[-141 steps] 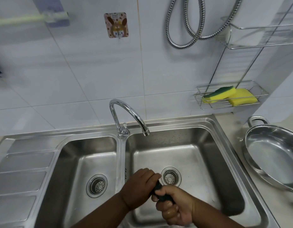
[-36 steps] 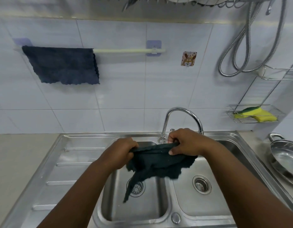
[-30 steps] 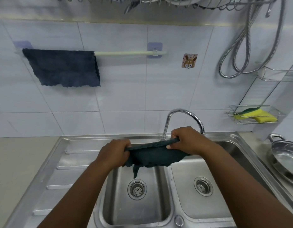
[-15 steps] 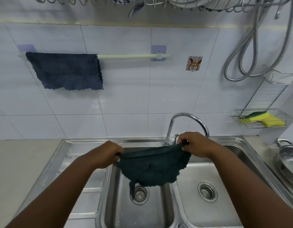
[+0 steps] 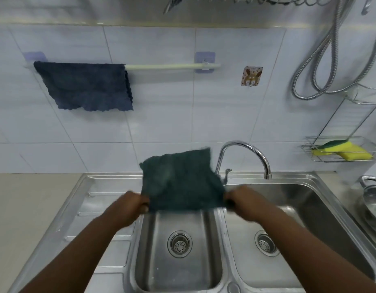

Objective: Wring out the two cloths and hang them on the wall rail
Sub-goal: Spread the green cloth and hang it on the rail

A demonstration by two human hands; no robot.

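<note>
A dark green cloth [image 5: 179,180] is spread flat in the air above the left sink basin, its far edge flung upward. My left hand [image 5: 131,205] grips its near left corner and my right hand [image 5: 239,200] grips its near right corner. Both hands are blurred by motion. On the wall, a dark blue cloth [image 5: 85,86] hangs over the left part of a pale rail [image 5: 168,66]. The rail's right part, up to its purple bracket, is bare.
A double steel sink [image 5: 231,290] with a drainboard on the left lies below. A curved tap [image 5: 244,151] rises just right of the cloth. Yellow sponges [image 5: 341,153] sit in a wire wall basket, a steel pan [image 5: 373,199] at right, a shower hose [image 5: 322,66] above.
The green cloth hung drooping from my hands half a second ago; it has flipped up and opened flat. My hands moved apart and slightly lower. Earlier still, both hands twisted the cloth over the sink.
</note>
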